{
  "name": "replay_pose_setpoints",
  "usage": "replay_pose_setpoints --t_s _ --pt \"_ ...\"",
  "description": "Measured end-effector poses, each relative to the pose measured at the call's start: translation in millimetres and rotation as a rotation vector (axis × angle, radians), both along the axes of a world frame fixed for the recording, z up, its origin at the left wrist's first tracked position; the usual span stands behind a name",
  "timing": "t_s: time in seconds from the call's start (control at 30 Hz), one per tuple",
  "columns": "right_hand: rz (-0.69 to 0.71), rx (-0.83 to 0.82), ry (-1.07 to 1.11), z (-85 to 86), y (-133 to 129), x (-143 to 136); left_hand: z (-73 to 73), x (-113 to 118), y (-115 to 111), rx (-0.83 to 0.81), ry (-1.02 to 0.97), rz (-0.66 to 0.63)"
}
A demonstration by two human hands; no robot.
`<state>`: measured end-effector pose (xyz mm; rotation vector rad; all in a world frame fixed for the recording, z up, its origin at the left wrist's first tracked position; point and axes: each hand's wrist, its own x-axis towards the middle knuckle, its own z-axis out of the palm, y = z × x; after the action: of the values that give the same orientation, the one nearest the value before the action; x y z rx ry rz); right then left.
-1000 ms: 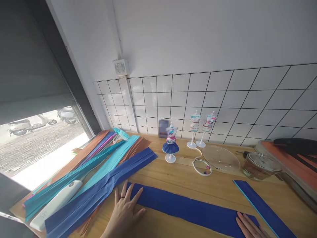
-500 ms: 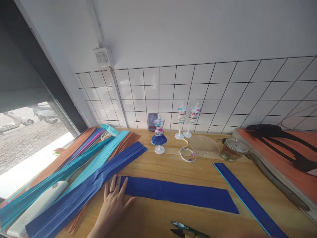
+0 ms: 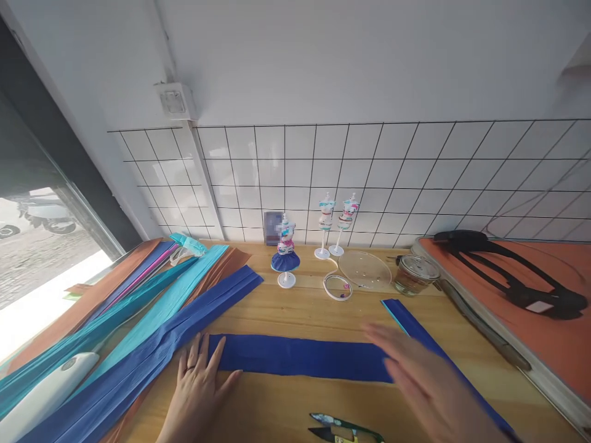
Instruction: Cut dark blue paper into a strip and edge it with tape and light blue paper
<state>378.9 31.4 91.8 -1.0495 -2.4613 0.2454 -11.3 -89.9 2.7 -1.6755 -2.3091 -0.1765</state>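
My left hand (image 3: 197, 380) lies flat with spread fingers on the left end of a dark blue strip (image 3: 300, 357), which looks like thin cloth or crepe paper. My right hand (image 3: 422, 375), blurred by motion, is over the strip's right end with its fingers stretched out and nothing seen in them. Whether it touches the strip I cannot tell. Thread snips (image 3: 341, 429) lie near the front edge between my hands. A narrower blue strip with a light-blue edge (image 3: 418, 326) runs diagonally behind my right hand. A long pleated blue strip (image 3: 152, 344) passes beside my left fingers.
At the back stand a mini dress form in a blue skirt (image 3: 285, 261) and two more forms (image 3: 325, 215). Near them are a clear disc (image 3: 364, 271), a small hoop (image 3: 337, 287) and a lidded jar (image 3: 416, 275). Coloured strips (image 3: 152, 314) and a white device (image 3: 46, 394) lie left.
My right hand has come in from the lower right to the strip's right end. My left hand stays flat on the left end. The view has turned slightly right.
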Motion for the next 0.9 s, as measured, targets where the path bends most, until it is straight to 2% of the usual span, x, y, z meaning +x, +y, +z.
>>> replay_pose_setpoints --t_s 0.1,0.2,0.3,0.47,0.6,0.77,0.9 --pt "0.067 -0.088 -0.223 -35.9 6 -7 -1.7 -1 1 0.01 -0.003 0.003" --pt "0.011 -0.101 -0.304 -70.0 8 4 -1.2 -1 2 0.005 0.013 0.012" --pt "-0.079 -0.065 -0.312 -83.1 8 21 -0.5 -1 3 -0.006 0.021 0.026" --pt "-0.117 -0.035 -0.331 -82.8 8 34 -2.8 -3 2 -0.025 0.0 0.009" --pt "-0.121 -0.011 -0.332 -71.1 19 27 -4.1 -4 4 -0.039 -0.028 0.009" --pt "-0.071 0.089 -0.255 -39.9 69 -13 -5.1 -4 6 -0.051 -0.015 0.072" --pt "-0.059 0.155 -0.254 -34.3 113 -59 -1.5 -4 7 -0.083 -0.024 0.077"
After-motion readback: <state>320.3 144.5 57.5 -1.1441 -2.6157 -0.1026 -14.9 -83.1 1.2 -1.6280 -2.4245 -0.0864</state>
